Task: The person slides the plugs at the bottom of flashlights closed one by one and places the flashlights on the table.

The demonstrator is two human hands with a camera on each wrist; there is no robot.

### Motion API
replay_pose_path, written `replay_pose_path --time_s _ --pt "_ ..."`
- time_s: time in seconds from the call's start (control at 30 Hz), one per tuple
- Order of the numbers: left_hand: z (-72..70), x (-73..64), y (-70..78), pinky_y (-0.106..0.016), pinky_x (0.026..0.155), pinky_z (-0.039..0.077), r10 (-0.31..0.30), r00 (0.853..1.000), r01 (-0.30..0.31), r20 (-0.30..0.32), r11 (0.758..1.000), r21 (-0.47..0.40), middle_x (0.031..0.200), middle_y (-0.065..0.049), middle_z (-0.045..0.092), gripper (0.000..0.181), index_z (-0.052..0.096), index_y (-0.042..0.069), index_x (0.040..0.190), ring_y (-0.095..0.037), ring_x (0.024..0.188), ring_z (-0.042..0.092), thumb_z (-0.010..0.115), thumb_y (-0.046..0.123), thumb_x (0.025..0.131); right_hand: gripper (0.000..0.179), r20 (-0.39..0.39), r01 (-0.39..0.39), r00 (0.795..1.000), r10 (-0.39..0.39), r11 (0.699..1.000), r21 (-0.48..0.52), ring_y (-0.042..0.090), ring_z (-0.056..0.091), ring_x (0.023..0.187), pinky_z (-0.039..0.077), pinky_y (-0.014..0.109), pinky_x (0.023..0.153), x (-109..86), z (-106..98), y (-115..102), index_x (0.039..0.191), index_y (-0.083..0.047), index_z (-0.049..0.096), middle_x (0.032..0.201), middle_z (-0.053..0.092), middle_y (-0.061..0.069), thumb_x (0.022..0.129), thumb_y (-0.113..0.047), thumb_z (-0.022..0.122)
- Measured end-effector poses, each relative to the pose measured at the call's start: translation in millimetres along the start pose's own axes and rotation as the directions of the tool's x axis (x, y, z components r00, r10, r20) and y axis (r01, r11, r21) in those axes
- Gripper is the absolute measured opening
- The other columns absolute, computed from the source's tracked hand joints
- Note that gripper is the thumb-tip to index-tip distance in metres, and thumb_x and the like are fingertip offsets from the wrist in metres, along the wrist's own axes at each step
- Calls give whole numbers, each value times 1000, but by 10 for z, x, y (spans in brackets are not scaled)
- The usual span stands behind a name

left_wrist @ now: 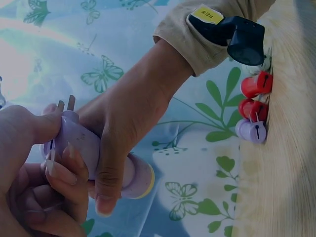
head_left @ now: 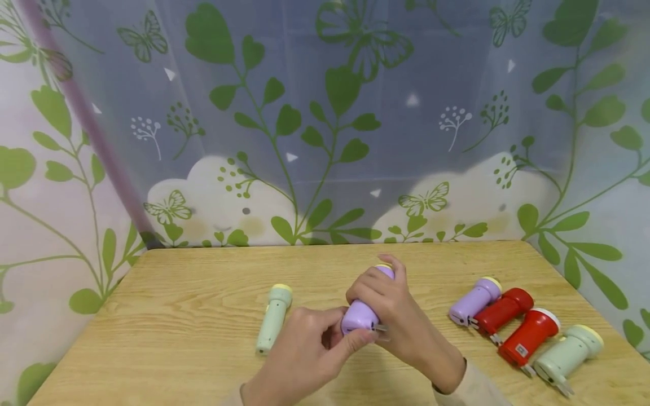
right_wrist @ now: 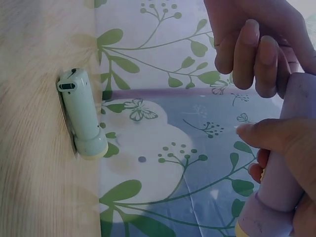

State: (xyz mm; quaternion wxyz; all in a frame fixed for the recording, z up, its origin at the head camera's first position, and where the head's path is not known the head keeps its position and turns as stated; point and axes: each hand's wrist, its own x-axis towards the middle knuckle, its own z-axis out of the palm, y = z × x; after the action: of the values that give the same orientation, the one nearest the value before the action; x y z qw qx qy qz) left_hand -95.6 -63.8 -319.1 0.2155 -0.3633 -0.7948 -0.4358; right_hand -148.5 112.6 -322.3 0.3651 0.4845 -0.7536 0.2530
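Observation:
A purple flashlight point(head_left: 361, 316) with a yellow-rimmed head is held over the middle of the table. My right hand point(head_left: 383, 301) wraps round its barrel, the head pointing away. At its tail end my left hand point(head_left: 317, 344) pinches with thumb and fingers. In the left wrist view, metal plug prongs point(left_wrist: 70, 102) stick out from the tail of the purple flashlight point(left_wrist: 81, 143), beside the left thumb. A pale green flashlight point(head_left: 274, 318), its plug folded in, lies to the left of the hands.
On the right lie a second purple flashlight point(head_left: 474, 301), a dark red flashlight point(head_left: 505, 310), a red flashlight with a white rim point(head_left: 530, 338) and another pale green flashlight point(head_left: 569, 355), all with prongs out. A patterned curtain point(head_left: 325, 141) hangs behind the wooden table point(head_left: 183, 316).

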Motion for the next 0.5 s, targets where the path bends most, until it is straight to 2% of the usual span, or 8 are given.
replay_pose_path --time_s 0.17,0.33,0.5 --pt "-29 -12 -9 -8 36 25 -41 999 42 32 998 -49 52 14 38 36 53 13 62 13 47 27 64 28 94 27 0 -6 1000 6 1000 -15 12 53 76 29 58 92 -7 42 -21 84 -15 56 78 59 -7 72 -24 79" --pt "-34 -25 -33 -9 36 24 -80 996 81 29 997 -19 51 14 36 42 48 13 57 13 47 26 67 28 91 27 22 -33 999 34 999 -40 13 54 78 30 58 93 -19 70 -34 84 -14 56 79 60 -6 72 -12 81" --pt "-38 -27 -63 -10 36 30 -108 993 108 54 994 -1 49 11 49 39 51 14 57 13 45 36 66 23 92 31 20 -57 998 59 995 -84 14 56 79 32 58 91 -38 80 -27 82 -14 57 79 61 -5 67 -7 83"
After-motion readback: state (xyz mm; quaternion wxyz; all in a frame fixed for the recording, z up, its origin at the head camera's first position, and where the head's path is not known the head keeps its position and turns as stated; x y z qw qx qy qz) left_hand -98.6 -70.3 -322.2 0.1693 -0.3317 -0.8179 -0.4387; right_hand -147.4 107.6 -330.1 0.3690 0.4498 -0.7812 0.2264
